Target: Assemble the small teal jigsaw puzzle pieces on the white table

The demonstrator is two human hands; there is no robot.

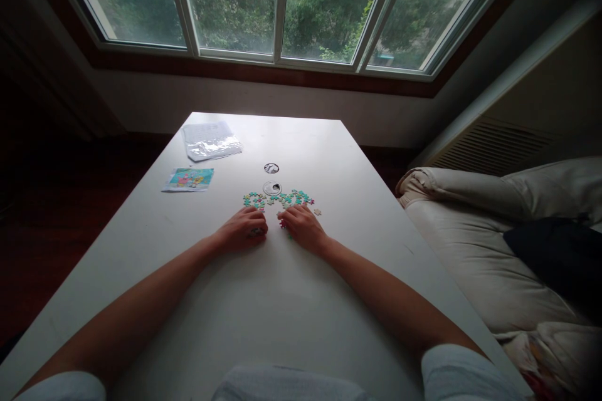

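Observation:
Loose jigsaw puzzle pieces (296, 198), mostly green and teal, spread in an uneven band on a white table. At the near left of this band, my left hand (245, 227) rests with curled fingers, some pieces partly visible beneath them. My right hand (301, 225) lies at the right part of the band, its fingers bent over a few pieces, one of them pink-red. A narrow gap of bare tabletop separates the two hands. The fingertips partly hide what they touch.
The white table (282, 313) reaches toward a window. On its left lie a colourful picture sheet (189, 180) and a clear plastic bag (211, 141). Two small round black-and-white items (271, 168) sit beyond the pieces. A padded sofa (463, 250) stands along the right.

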